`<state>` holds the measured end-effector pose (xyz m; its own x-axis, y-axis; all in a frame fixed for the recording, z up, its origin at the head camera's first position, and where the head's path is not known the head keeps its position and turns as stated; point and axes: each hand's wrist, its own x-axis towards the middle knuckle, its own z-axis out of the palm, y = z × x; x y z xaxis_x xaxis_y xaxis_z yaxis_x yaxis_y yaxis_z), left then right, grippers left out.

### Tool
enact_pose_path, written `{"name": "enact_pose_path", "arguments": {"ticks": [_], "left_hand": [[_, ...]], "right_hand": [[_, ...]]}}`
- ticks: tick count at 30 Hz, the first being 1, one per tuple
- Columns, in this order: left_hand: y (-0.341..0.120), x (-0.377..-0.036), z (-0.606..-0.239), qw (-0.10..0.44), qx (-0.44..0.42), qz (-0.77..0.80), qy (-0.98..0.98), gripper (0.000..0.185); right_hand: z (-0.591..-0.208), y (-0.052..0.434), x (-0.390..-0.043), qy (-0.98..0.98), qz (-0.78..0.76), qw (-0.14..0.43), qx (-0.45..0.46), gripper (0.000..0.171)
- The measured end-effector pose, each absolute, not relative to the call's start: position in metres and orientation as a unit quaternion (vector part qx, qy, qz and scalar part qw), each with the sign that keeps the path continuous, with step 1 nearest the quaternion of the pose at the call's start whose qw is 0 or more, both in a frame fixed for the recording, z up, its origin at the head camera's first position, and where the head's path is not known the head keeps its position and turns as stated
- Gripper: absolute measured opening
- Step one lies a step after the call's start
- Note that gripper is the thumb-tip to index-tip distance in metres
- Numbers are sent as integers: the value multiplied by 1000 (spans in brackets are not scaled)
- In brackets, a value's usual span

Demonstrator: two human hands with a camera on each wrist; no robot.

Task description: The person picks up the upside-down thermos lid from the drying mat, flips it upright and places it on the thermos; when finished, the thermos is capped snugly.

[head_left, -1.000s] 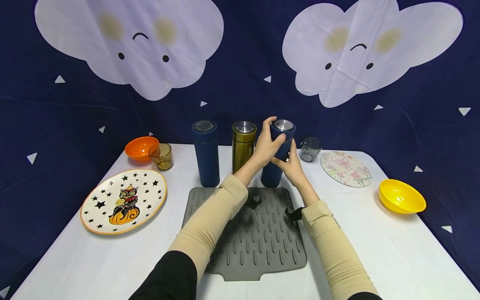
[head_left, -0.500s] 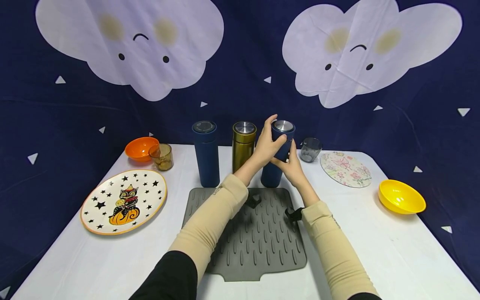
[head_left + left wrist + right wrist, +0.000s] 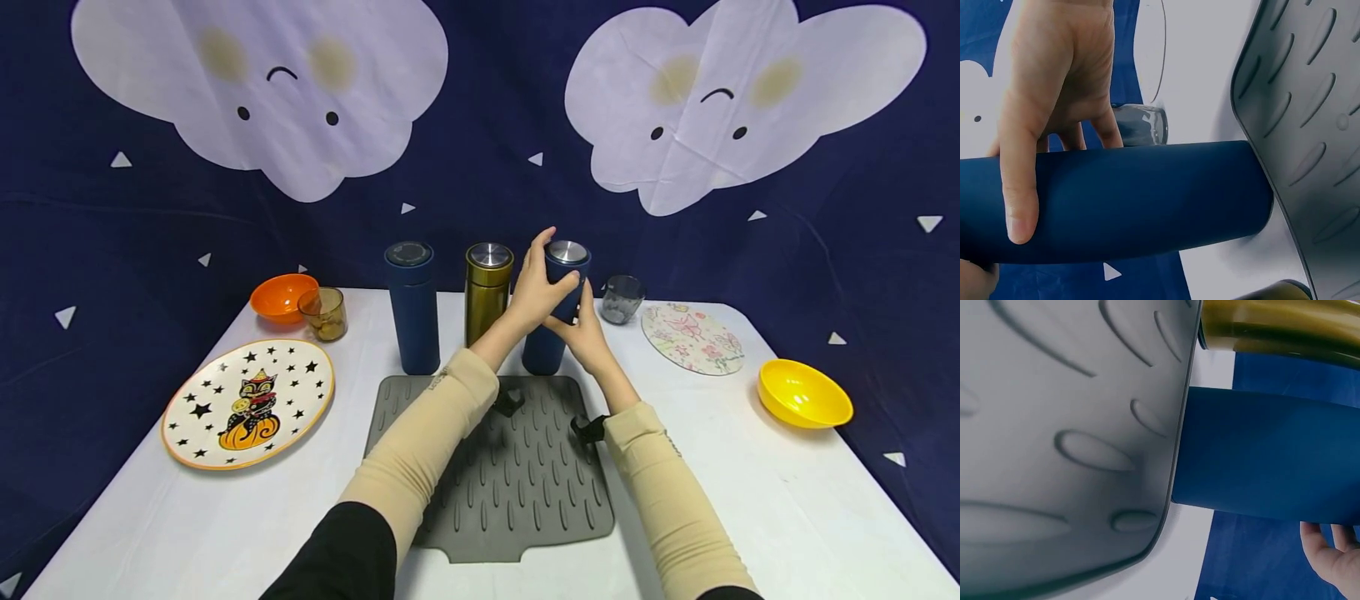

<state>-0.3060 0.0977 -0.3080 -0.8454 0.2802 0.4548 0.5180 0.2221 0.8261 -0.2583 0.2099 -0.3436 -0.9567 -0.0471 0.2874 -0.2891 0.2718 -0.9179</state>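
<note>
Both hands are at the rightmost blue thermos flask (image 3: 543,350), which stands upright just behind the grey ridged mat (image 3: 517,492). My left hand (image 3: 531,292) is around its top, with the thumb across the front below the steel-topped lid (image 3: 567,252) and the index finger raised beside it. Lower down, my right hand (image 3: 588,337) grips the body from the right. In the left wrist view the right thumb (image 3: 1020,200) lies across the flask, its other fingers partly hidden behind. A gold flask (image 3: 487,292) and another blue flask (image 3: 414,317) stand to the left.
At the left are an orange bowl (image 3: 279,298), an amber glass (image 3: 324,315) and a cat-patterned plate (image 3: 292,400). Rightward lie a grey glass (image 3: 621,302), a floral round board (image 3: 693,337) and a yellow bowl (image 3: 802,396). A navy cloth backdrop (image 3: 495,200) hangs behind the table.
My left hand has turned slightly at the lid: its index fingertip is a little higher and its thumb a little further right. My right hand and the flask stay in place.
</note>
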Motion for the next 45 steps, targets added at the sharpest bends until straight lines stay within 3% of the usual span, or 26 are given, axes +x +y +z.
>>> {"name": "enact_pose_path", "arguments": {"ticks": [4,14,20,24,28,32,35,45], "left_hand": [[99,-305,-309,116,-245,-563,-781,82],[97,-306,-311,109,-259,-580,-764,74],[98,-308,-312,134,-258,-562,-774,75],[94,-310,-313,114,-279,-565,-768,70],[96,-308,-314,106,-263,-573,-769,73],[100,-307,-315,129,-249,-562,-778,81],[101,-307,-316,143,-253,-557,-778,77],[101,-307,-316,125,-251,-570,-772,79]], "right_hand": [[-343,210,-258,-794,591,98,103,92],[-346,210,-260,-788,599,101,105,91],[-345,211,-259,-787,600,98,103,91],[-345,211,-261,-783,601,109,114,89],[-344,210,-258,-789,596,104,108,90],[-344,209,-257,-790,596,97,102,91],[-344,209,-258,-785,602,99,112,89],[-353,215,-267,-787,598,103,110,93]]}}
